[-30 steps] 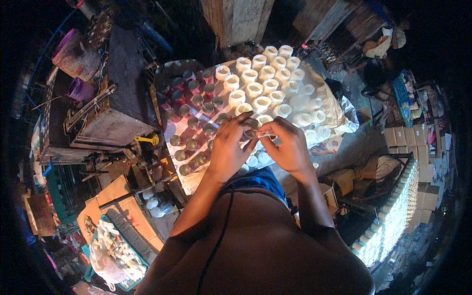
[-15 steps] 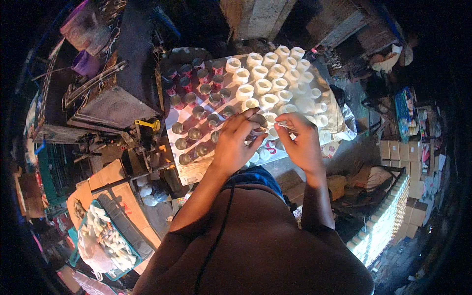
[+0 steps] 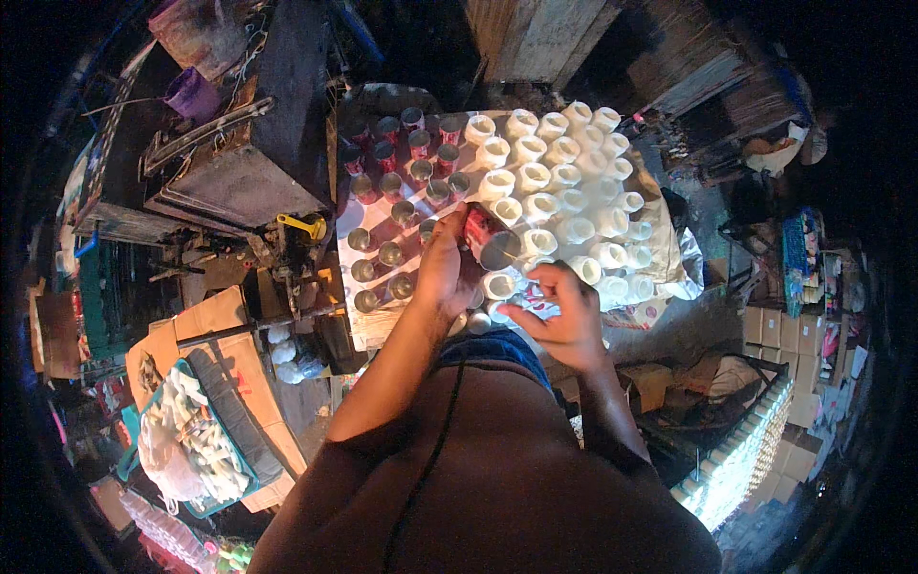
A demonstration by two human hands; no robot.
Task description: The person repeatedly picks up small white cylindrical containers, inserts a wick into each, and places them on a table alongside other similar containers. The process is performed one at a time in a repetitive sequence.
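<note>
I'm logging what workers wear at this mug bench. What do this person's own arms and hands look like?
Both forearms are bare up to short brown sleeves of a T-shirt. The left hand and right hand wear no gloves; no ring, watch or bracelet can be made out. A thin black cord hangs down the shirt front between the arms.

Mugs by the dozen on one board, two hands in the middle of it.

Two hands here: the left hand (image 3: 448,273) grips one red mug (image 3: 490,239), tipped on its side, and the right hand (image 3: 564,316) pinches one printed sheet (image 3: 532,297). On the board (image 3: 368,325), roughly two dozen white mugs (image 3: 559,177) crowd the right part, and about eighteen red mugs (image 3: 402,182) sit in rows on the left, some too dark to count surely. One yellow-handled tool (image 3: 304,226) lies beside the board.
</note>
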